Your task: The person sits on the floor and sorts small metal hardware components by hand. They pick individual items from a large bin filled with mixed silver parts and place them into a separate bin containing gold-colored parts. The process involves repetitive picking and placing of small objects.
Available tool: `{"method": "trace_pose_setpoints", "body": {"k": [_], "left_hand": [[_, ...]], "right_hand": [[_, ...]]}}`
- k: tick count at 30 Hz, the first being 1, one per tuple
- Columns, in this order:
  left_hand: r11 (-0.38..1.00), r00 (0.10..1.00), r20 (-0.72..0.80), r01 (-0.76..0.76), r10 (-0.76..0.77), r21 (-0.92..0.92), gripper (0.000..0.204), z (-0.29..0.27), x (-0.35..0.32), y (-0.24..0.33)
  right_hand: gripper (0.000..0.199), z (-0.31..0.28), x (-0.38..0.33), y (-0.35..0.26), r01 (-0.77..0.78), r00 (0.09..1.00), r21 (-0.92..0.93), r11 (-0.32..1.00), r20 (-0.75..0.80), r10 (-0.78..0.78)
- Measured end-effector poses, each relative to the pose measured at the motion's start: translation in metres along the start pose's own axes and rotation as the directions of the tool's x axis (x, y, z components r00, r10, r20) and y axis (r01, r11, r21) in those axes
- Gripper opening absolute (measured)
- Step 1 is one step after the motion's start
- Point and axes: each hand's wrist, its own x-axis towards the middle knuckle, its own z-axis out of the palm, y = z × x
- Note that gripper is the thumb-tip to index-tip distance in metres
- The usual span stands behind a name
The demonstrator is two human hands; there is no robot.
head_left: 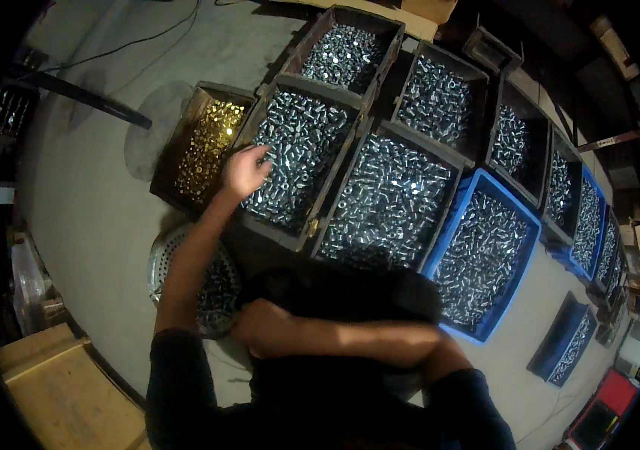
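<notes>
My left hand is over the left side of a dark crate heaped with silver metal fittings. Its fingers are partly bent with a gap between them, and nothing shows in them. Beside that hand stands a narrower crate of gold-coloured fittings. My right hand lies across my body, near the rim of a round perforated metal basin. Dark metal pieces lie in this basin, which my left forearm partly covers. The fingers of the right hand are hidden.
More crates of silver fittings run away to the right, among them a blue tray. A smaller dark bin sits on the floor at the right. A dark pole juts in from the left. A cardboard box fills the lower left.
</notes>
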Motion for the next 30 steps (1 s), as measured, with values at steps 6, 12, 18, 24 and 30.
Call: {"method": "trace_pose_setpoints", "body": {"k": [6,12,18,24,30], "left_hand": [[0.848,0.945,0.237,0.069,-0.224,0.525,0.043,0.068,0.057,0.037],[0.891,0.966,0.193,0.067,-0.170,0.449,0.044,0.071,0.053,0.025],[0.963,0.993,0.110,0.006,-0.037,0.270,0.036,0.056,0.048,0.019],[0.999,0.993,-0.116,0.003,-0.008,-0.045,0.034,-0.035,-0.030,0.014],[0.862,0.892,-0.013,0.440,-0.452,0.251,0.031,-0.078,-0.205,-0.064]], "right_hand": [[0.009,-0.006,-0.006,0.004,0.000,1.000,0.068,0.998,-0.025,0.001],[0.014,-0.018,-0.007,0.005,-0.065,0.995,0.050,0.997,0.074,0.061],[0.012,-0.020,-0.010,0.004,-0.061,0.998,0.120,0.991,-0.005,0.062],[0.012,-0.008,-0.004,0.008,-0.042,0.999,0.106,0.993,0.038,0.038],[0.008,-0.006,-0.008,0.008,-0.030,0.992,0.096,0.995,-0.122,0.041]]}}
